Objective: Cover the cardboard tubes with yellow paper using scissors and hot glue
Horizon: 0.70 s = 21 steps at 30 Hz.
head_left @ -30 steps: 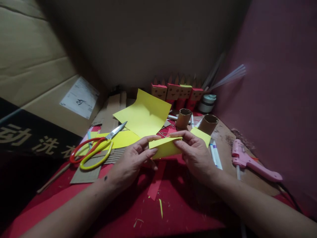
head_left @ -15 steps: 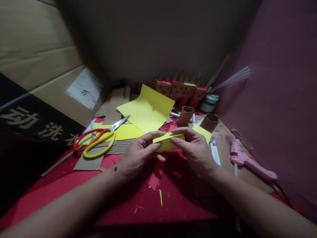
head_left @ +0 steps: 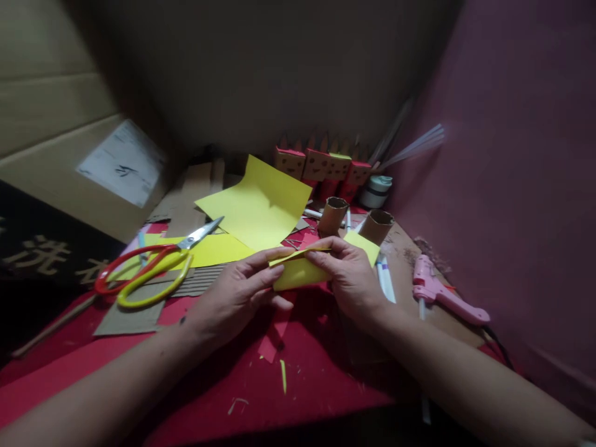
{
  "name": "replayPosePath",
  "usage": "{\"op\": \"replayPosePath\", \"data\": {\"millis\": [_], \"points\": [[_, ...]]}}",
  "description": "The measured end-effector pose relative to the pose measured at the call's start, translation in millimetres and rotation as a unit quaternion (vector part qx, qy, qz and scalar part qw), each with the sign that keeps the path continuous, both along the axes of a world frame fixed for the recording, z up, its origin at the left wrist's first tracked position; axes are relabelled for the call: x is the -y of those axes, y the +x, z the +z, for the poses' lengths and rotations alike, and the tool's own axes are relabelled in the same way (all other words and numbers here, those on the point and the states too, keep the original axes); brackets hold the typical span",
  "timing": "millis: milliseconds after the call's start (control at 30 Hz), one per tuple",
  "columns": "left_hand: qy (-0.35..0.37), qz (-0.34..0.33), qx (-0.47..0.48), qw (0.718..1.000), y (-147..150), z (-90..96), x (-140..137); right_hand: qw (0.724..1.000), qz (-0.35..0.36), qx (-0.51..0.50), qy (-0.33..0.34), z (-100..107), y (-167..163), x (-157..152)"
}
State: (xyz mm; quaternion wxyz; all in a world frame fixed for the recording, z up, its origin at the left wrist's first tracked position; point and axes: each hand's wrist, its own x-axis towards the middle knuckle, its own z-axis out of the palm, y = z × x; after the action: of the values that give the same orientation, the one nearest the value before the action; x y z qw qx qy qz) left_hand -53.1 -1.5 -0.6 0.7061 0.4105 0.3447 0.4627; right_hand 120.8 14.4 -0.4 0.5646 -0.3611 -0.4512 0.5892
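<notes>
A folded piece of yellow paper (head_left: 298, 273) is held up between my two hands above the red table. My left hand (head_left: 249, 282) pinches its left end between thumb and fingers. At the other end my right hand (head_left: 351, 273) grips it, thumb on the near face and fingers behind. Its folded top edge stands slightly apart from the front. Beyond it lies a larger yellow sheet (head_left: 258, 202) with a curved cut side. Scissors (head_left: 184, 245) with one red and one yellow handle rest left of my hands, blades partly over yellow paper.
Two cardboard tubes (head_left: 334, 214) stand behind my right hand. A pink glue gun (head_left: 442, 288) lies at the right. Several small cardboard figures with faces (head_left: 319, 166) line the back beside a pale jar (head_left: 376, 191). A cardboard box (head_left: 56, 133) walls the left side.
The view has swung right, so everything sits further left. The yellow paper's top flap has lifted a little from the front, and both hands still hold it.
</notes>
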Motion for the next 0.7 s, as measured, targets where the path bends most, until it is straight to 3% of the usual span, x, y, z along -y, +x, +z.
{"op": "replayPosePath", "data": {"millis": [133,400,700], "points": [[-0.021,0.008,0.010,1.000,0.5,-2.0,-0.5,1.000,0.012,-0.002,0.025,-0.8,-0.8,-0.8],[0.043,0.015,-0.042,0.998,0.2,-5.5,0.1,0.997,0.044,0.061,0.028,-1.0,1.7,-0.7],[0.021,-0.009,-0.028,0.999,0.9,-5.3,1.3,0.997,-0.018,0.075,-0.006,6.3,-2.9,3.8]]}}
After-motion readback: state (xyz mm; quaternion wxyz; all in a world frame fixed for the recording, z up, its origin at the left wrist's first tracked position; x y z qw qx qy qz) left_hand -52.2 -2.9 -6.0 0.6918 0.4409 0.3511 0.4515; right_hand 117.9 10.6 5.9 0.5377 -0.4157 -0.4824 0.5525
